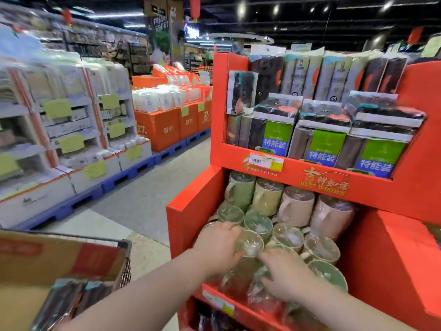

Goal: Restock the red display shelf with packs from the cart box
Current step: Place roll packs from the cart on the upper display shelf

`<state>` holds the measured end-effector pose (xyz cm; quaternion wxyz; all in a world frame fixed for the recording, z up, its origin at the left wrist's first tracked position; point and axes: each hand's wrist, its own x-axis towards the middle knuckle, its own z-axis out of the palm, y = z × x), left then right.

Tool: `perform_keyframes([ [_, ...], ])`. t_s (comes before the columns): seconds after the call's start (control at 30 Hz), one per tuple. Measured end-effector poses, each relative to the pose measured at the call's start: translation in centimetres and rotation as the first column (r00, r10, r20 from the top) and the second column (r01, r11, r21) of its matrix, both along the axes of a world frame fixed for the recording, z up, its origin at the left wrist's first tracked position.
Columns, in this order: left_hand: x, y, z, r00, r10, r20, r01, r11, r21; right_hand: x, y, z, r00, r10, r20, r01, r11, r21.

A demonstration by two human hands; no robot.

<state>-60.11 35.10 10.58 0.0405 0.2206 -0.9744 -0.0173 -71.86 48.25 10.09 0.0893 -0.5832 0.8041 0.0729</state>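
The red display shelf [310, 172] stands at the right. Its top tier holds dark and green-labelled packs [322, 146]. The middle tier is full of plastic-wrapped mugs [288, 237] in green and pink. My left hand [218, 246] grips a wrapped green mug [250, 243] at the front left of that tier. My right hand [285, 275] lies just beside it, fingers curled over another wrapped mug pack [241, 275] at the tier's front edge. The cardboard cart box [47, 261] is at the lower left, with dark packs [64, 299] inside.
The box sits in a wire cart [125, 266] left of my arms. Across the aisle floor [148, 187] stand white and orange pallet displays [164, 125] on blue pallets. A lower tier of the red shelf [214, 318] holds dark packs.
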Motion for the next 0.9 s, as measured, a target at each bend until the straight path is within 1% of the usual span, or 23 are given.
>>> perform_keyframes([
  [0.07,2.4,-0.3,0.0,1.0,0.026,0.001,-0.026,1.0,0.014,2.1,-0.6,-0.8,1.0,-0.002,0.014,0.002,1.0,0.01],
  [0.2,9.5,-1.7,-1.5,0.99,0.117,0.081,-0.122,0.99,0.066,7.5,-3.5,-1.6,0.998,0.032,0.052,-0.032,0.999,-0.002],
  [0.27,14.2,-2.7,-2.8,0.974,0.171,0.146,-0.186,0.978,0.096,10.9,-5.5,-1.5,0.995,0.068,0.074,-0.066,0.997,-0.025],
  [0.4,23.6,-4.4,-5.3,0.916,0.296,0.271,-0.337,0.934,0.119,18.1,-9.4,-1.2,0.984,0.144,0.103,-0.136,0.987,-0.087],
  [0.53,31.8,-5.1,-7.4,0.852,0.392,0.346,-0.463,0.873,0.152,24.7,-12.9,-0.6,0.971,0.202,0.123,-0.19,0.976,-0.107],
  [0.6,35.4,-5.1,-8.6,0.831,0.42,0.365,-0.499,0.852,0.156,27.5,-14.3,-0.1,0.965,0.231,0.127,-0.217,0.969,-0.115],
  [0.73,40.7,-4.8,-11.0,0.788,0.46,0.408,-0.561,0.81,0.171,31.7,-16.6,1.1,0.954,0.271,0.125,-0.254,0.957,-0.139],
  [0.9,43.7,-5.3,-12.1,0.757,0.492,0.431,-0.607,0.773,0.184,34.4,-19.7,1.2,0.946,0.286,0.154,-0.266,0.954,-0.135],
])
